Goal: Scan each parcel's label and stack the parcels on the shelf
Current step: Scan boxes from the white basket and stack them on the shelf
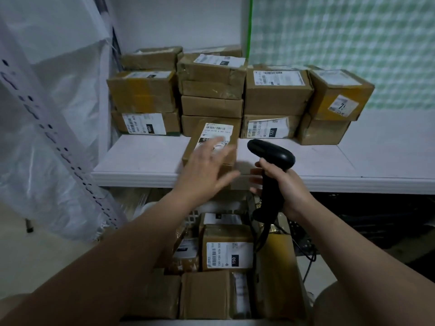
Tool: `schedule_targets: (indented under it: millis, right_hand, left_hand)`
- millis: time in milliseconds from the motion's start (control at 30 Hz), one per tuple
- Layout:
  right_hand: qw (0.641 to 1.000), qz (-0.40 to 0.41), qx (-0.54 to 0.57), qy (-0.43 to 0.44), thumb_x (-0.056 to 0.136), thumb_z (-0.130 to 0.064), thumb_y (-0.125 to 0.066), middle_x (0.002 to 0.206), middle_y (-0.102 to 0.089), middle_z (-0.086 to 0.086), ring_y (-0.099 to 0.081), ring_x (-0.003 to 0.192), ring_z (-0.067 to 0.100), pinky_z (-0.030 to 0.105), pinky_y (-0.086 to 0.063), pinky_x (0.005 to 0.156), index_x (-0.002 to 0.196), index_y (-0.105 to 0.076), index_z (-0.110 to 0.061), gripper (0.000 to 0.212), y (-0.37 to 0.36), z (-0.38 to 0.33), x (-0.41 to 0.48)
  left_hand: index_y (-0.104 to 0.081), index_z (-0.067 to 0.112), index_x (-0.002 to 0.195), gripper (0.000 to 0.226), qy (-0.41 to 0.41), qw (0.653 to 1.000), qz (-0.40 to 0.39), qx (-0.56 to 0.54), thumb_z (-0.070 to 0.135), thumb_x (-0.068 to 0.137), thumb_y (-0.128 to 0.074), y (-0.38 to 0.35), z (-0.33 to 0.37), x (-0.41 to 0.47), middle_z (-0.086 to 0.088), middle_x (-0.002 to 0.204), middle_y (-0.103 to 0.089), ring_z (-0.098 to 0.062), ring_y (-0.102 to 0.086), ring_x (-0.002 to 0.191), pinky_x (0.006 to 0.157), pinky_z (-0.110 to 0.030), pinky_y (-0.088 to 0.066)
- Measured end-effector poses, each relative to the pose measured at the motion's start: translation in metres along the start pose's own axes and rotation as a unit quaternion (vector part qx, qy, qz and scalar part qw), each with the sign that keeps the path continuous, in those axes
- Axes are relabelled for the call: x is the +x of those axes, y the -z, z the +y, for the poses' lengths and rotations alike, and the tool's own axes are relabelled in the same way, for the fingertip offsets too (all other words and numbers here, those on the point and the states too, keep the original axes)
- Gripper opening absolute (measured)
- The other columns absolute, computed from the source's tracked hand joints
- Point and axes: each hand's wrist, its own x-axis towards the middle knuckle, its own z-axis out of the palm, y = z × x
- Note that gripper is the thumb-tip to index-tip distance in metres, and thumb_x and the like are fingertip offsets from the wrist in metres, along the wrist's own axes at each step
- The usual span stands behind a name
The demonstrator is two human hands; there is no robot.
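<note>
A small brown parcel [213,135] with a white label lies on the white shelf [141,161], in front of the stacked parcels [211,90]. My left hand [202,170] reaches over its near end with fingers spread and straight, touching or just above its top. My right hand [284,187] grips the handle of a black barcode scanner [270,156], whose head points left toward the parcel. Below the shelf, several more labelled parcels [226,252] lie in a container between my arms.
Cardboard boxes stand in rows along the shelf's back, two to three high. A perforated white shelf post [54,142] and plastic sheeting are at the left. The scanner's cable [308,267] hangs down at the right. Bare shelf surface shows at the right [353,161].
</note>
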Motion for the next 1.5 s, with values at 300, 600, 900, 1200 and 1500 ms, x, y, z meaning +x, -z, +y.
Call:
schedule_targets:
  millis: [300, 600, 900, 1200, 1500]
  right_hand:
    - [0.997, -0.065, -0.003, -0.049, 0.089, -0.029, -0.066, 0.117, -0.07, 0.012, -0.066, 0.109, 0.029, 0.049, -0.054, 0.092, 0.115, -0.064, -0.014, 0.031, -0.021, 0.005, 0.017]
    - [0.994, -0.027, -0.103, 0.018, 0.086, -0.036, -0.069, 0.113, -0.07, 0.015, -0.067, 0.102, 0.03, 0.044, -0.056, 0.09, 0.112, -0.065, -0.013, 0.034, -0.014, -0.01, 0.01]
    - [0.939, 0.008, -0.262, 0.222, 0.09, -0.024, -0.065, 0.064, -0.06, 0.009, -0.063, 0.061, 0.019, 0.045, -0.055, 0.068, 0.089, -0.064, 0.002, 0.025, -0.004, -0.034, -0.017]
    - [0.928, -0.05, -0.261, 0.261, 0.091, -0.019, -0.065, 0.067, -0.059, 0.014, -0.062, 0.061, 0.017, 0.029, -0.054, 0.059, 0.088, -0.061, -0.014, 0.007, -0.002, -0.036, -0.029]
    - [0.923, -0.061, -0.262, 0.276, 0.086, -0.023, -0.068, 0.07, -0.058, 0.023, -0.062, 0.059, 0.014, 0.033, -0.054, 0.058, 0.089, -0.061, -0.016, 0.01, -0.003, -0.034, -0.03]
  left_hand:
    - [-0.043, 0.026, 0.138, 0.046, 0.497, 0.761, -0.063, -0.412, 0.048, 0.102, -0.025, 0.014, -0.02, 0.017, -0.001, 0.125, -0.057, -0.024, -0.052, 0.117, 0.104, -0.046, -0.041]
    - [-0.034, 0.027, 0.121, 0.048, 0.425, 0.736, -0.038, -0.526, 0.022, 0.087, -0.068, 0.014, -0.027, 0.001, -0.012, 0.117, -0.063, -0.022, -0.066, 0.099, 0.087, -0.042, -0.054]
    - [0.001, 0.042, 0.148, 0.109, 0.334, 0.82, -0.013, -0.465, 0.005, 0.079, -0.075, 0.012, -0.025, 0.002, 0.0, 0.136, -0.037, -0.007, -0.046, 0.114, 0.08, -0.013, -0.045]
    - [0.001, 0.042, 0.149, 0.109, 0.324, 0.824, 0.0, -0.465, 0.004, 0.079, -0.074, 0.008, -0.025, -0.001, -0.002, 0.141, -0.036, 0.009, -0.052, 0.09, 0.075, -0.011, -0.046]
    - [0.001, 0.043, 0.149, 0.108, 0.324, 0.828, 0.001, -0.458, 0.007, 0.08, -0.075, 0.008, -0.024, 0.0, -0.008, 0.15, -0.032, -0.007, -0.045, 0.112, 0.091, -0.029, -0.04]
